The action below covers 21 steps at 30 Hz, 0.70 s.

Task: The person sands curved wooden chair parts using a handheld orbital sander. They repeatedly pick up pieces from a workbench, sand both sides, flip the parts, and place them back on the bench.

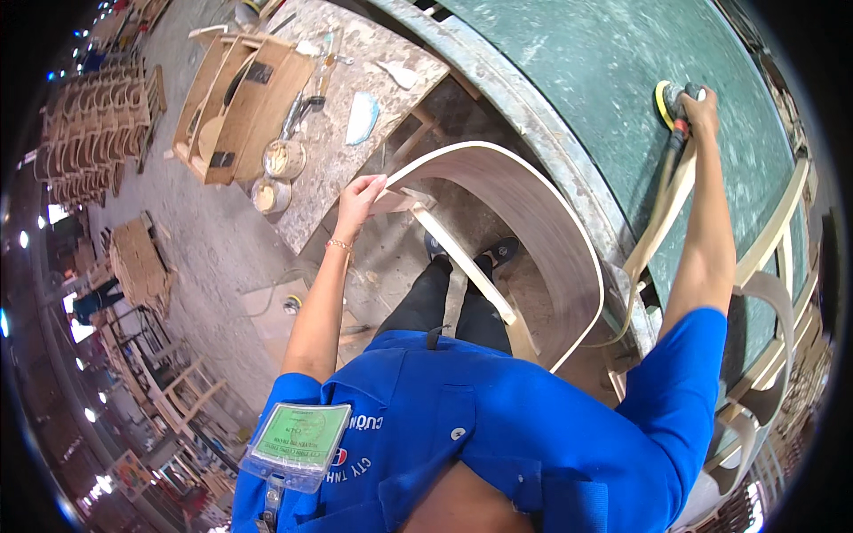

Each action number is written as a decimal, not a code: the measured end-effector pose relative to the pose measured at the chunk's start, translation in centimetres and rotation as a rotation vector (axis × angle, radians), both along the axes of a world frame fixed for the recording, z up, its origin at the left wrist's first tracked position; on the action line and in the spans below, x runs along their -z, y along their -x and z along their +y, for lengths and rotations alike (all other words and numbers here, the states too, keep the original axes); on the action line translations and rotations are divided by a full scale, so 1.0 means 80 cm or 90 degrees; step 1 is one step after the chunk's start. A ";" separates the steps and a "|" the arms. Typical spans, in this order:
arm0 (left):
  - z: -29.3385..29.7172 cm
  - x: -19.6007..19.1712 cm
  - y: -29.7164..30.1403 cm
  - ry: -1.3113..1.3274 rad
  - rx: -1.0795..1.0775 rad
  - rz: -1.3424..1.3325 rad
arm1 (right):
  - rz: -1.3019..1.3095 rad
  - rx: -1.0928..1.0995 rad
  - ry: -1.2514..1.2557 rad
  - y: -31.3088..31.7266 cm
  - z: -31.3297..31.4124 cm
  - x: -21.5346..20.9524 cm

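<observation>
in the head view, the left hand [358,201] is closed on the upper left end of a curved wooden panel [533,209], thumb and fingers together at its edge. the panel, pale along its rim and greyish brown on its inner face, bends in a wide loop in front of the person, between a stained worktable [336,169] on the left and a green-topped table [560,53] on the right. a pale wooden strip [466,265] runs slantwise across the opening of the loop, above the person's dark trousers and shoes [500,250]. the right hand [700,113] is stretched out over the green-topped table, its fingers wrapped around a round sander [673,104] with a yellow pad and a dark body; whether the pad lies flat on the surface i cannot tell. a hose [661,182] trails from the sander toward the near edge of that table, and the sander is well apart from the panel. on the stained worktable are a boxy wooden piece [267,107] with dark patches, two tubs [286,160] of pale paste, a white and blue pad [362,119] and a small white tool [399,75]. stacked wooden frames [99,133] stand on the floor at far left
</observation>
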<state>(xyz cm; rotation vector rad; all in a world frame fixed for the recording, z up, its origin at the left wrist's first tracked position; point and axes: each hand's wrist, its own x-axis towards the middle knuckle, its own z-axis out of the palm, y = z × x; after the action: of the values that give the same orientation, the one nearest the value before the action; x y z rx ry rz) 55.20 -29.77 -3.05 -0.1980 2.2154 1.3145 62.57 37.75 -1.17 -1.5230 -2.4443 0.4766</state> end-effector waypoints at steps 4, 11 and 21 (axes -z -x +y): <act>-0.007 0.004 0.000 0.005 0.007 0.017 | 0.356 -0.252 0.434 -0.003 -0.114 -0.033; -0.056 0.009 -0.012 -0.110 0.194 0.116 | 0.160 -0.559 0.331 -0.006 -0.510 -0.056; -0.058 0.022 -0.013 0.020 0.186 0.141 | 0.023 -0.532 0.284 0.054 -0.628 -0.036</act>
<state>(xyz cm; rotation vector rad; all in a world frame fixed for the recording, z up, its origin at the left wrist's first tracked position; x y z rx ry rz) 56.20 -34.42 -4.81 0.2637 2.3393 1.1877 58.21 -12.48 1.71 -0.4832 -2.9872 1.2349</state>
